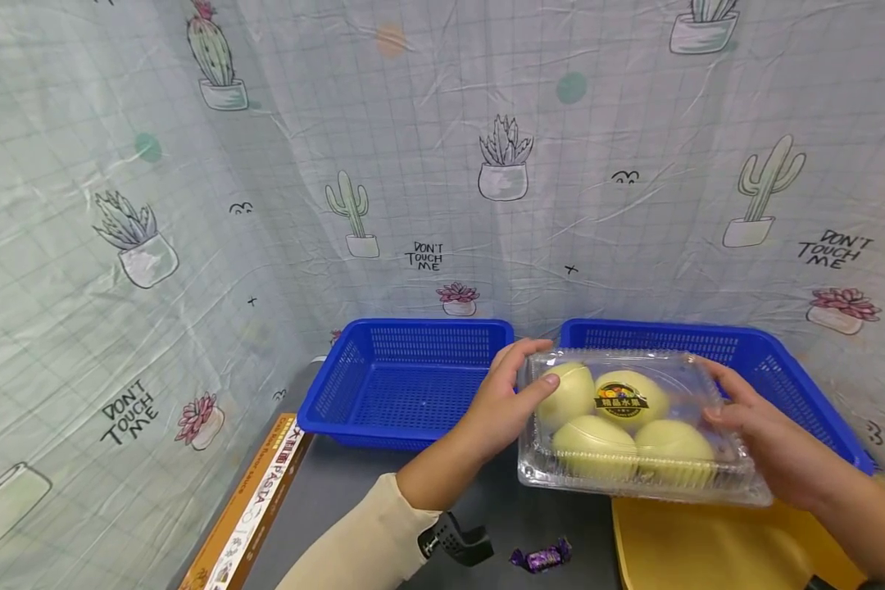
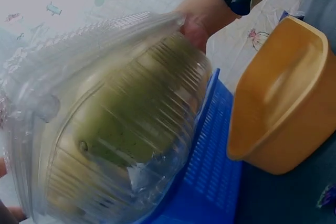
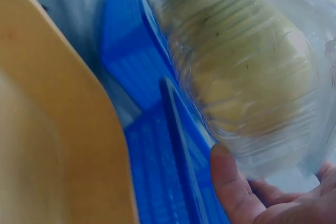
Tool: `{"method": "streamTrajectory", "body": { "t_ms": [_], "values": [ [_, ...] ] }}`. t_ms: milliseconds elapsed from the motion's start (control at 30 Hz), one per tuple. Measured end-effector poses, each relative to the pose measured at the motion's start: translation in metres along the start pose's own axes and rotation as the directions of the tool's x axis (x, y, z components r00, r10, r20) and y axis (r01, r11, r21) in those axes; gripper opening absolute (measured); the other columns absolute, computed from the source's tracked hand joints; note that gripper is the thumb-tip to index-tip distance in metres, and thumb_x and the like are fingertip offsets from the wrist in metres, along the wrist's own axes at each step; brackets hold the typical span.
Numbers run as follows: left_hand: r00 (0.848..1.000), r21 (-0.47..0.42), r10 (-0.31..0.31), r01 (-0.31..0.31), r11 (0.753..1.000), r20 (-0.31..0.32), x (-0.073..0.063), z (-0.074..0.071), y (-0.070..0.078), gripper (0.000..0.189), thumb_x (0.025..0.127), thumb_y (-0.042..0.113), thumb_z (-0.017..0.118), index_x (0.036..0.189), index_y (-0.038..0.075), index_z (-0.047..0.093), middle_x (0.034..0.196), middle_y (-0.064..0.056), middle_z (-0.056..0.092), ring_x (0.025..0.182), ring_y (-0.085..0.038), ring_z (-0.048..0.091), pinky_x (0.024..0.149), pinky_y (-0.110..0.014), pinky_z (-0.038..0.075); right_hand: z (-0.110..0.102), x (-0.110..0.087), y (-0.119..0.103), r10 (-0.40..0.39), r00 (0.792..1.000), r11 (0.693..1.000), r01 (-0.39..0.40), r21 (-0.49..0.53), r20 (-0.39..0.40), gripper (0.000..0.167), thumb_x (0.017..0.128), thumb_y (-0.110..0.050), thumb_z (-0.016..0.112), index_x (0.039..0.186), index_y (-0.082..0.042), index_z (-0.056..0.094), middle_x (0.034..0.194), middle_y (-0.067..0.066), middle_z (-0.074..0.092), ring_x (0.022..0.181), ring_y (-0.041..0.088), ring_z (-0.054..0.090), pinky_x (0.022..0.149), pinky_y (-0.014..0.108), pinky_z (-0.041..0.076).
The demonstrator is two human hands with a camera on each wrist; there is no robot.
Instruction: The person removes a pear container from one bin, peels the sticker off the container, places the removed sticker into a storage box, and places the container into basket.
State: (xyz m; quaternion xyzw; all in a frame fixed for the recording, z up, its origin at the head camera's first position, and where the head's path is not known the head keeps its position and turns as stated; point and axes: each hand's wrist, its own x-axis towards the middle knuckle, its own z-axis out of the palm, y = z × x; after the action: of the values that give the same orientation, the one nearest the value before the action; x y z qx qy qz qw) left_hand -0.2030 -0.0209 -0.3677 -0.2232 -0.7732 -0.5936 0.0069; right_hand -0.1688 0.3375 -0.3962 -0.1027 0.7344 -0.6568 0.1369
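I have the clear fruit box (image 1: pixel 686 385) aloft at four o'clock in my head view, left hand (image 1: pixel 505 400) gripping its nine o'clock end, right hand (image 1: pixel 758 422) its three. I judge it weighty, slick, thin-walled: support it low, squeeze gently.

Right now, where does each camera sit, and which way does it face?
Head: worn on the head, looking forward and down at the clear fruit clamshell; left hand, right hand and cream sleeve show.
Left wrist: on that wrist, facing right across the clamshell; left fingers at lower left, right forearm beyond.
Right wrist: on that wrist, facing left across the clamshell; right hand at lower right.
Both wrist views share the clamshell and yellow tub.
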Motion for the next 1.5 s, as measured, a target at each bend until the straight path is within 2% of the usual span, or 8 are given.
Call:
{"method": "streamTrajectory", "body": {
  "t_ms": [233,367,533,667,1000,1200,1367,1500],
  "values": [
    [1.000,-0.002,-0.002,0.002,1.000,0.029,-0.010,-0.014,0.006,0.042,0.104,0.027,0.066,0.146,0.025,0.063,0.166,-0.001,0.036,0.157,-0.027,0.028,0.121,-0.066,0.025,0.029,-0.010,-0.001,-0.016,0.997,0.983,0.001,0.186,0.075,0.061,0.110,-0.022,0.042,0.159,-0.048,0.019,0.138,-0.006,0.061,0.111,0.029,0.071,0.089,0.048,0.061],
    [0.999,-0.009,-0.004,0.005,1.000,0.053,-0.017,-0.023,0.012,0.042,0.104,0.027,0.067,0.146,0.023,0.063,0.166,-0.001,0.038,0.157,-0.027,0.029,0.122,-0.065,0.024,0.042,-0.013,-0.001,0.011,0.998,0.984,-0.024,0.179,0.068,0.061,0.109,-0.025,0.044,0.159,-0.049,0.017,0.138,-0.004,0.057,0.113,0.028,0.070,0.089,0.048,0.061],
    [0.997,0.002,-0.001,0.001,1.000,0.078,-0.023,-0.033,0.016,0.043,0.104,0.026,0.066,0.146,0.021,0.063,0.166,-0.002,0.039,0.157,-0.026,0.030,0.122,-0.065,0.024,0.057,-0.015,0.001,-0.031,0.998,0.986,0.022,0.164,0.054,0.062,0.111,-0.015,0.040,0.159,-0.049,0.020,0.132,0.010,0.051,0.106,0.029,0.071,0.084,0.047,0.062],
    [0.997,0.017,-0.005,0.004,1.000,0.080,-0.027,-0.042,0.017,0.044,0.103,0.025,0.067,0.147,0.020,0.062,0.164,-0.002,0.042,0.155,-0.025,0.033,0.122,-0.064,0.025,0.072,-0.015,0.002,-0.022,1.000,0.990,0.020,0.141,0.012,0.061,0.111,-0.015,0.042,0.156,-0.051,0.023,0.131,0.012,0.047,0.106,0.026,0.070,0.084,0.045,0.062],
    [0.996,0.091,-0.026,0.018,0.996,0.086,-0.050,-0.073,0.011,0.044,0.103,0.022,0.069,0.146,0.022,0.064,0.165,0.002,0.043,0.156,-0.023,0.032,0.122,-0.059,0.029,0.107,-0.012,-0.003,0.039,0.999,0.985,-0.040,0.165,0.004,0.063,0.110,-0.018,0.050,0.158,-0.047,0.023,0.139,0.018,0.044,0.114,0.027,0.064,0.089,0.048,0.060],
    [0.993,0.101,-0.018,0.006,0.995,0.114,-0.063,-0.092,0.005,0.047,0.103,0.022,0.069,0.149,0.021,0.061,0.165,0.002,0.043,0.157,-0.025,0.030,0.122,-0.062,0.027,0.126,-0.009,-0.005,0.026,0.999,0.981,-0.034,0.190,0.041,0.069,0.109,-0.016,0.053,0.162,-0.043,0.019,0.137,0.019,0.048,0.114,0.029,0.064,0.089,0.050,0.060],
    [0.994,0.093,-0.020,0.010,0.996,0.110,-0.073,-0.102,-0.006,0.049,0.102,0.021,0.071,0.150,0.019,0.061,0.165,0.001,0.044,0.157,-0.028,0.031,0.122,-0.065,0.026,0.144,-0.006,-0.006,0.036,0.998,0.984,-0.045,0.174,0.050,0.077,0.108,-0.015,0.057,0.168,-0.035,0.013,0.139,0.021,0.047,0.110,0.030,0.061,0.084,0.050,0.056],
    [0.996,0.078,-0.010,0.003,0.997,0.093,-0.085,-0.111,-0.015,0.046,0.102,0.021,0.071,0.147,0.015,0.062,0.165,-0.002,0.045,0.157,-0.034,0.030,0.121,-0.071,0.023,0.160,-0.003,-0.006,0.056,0.997,0.981,-0.065,0.186,0.053,0.081,0.106,-0.016,0.061,0.169,-0.033,0.013,0.136,0.020,0.049,0.102,0.029,0.061,0.075,0.046,0.057]
  ]
}}
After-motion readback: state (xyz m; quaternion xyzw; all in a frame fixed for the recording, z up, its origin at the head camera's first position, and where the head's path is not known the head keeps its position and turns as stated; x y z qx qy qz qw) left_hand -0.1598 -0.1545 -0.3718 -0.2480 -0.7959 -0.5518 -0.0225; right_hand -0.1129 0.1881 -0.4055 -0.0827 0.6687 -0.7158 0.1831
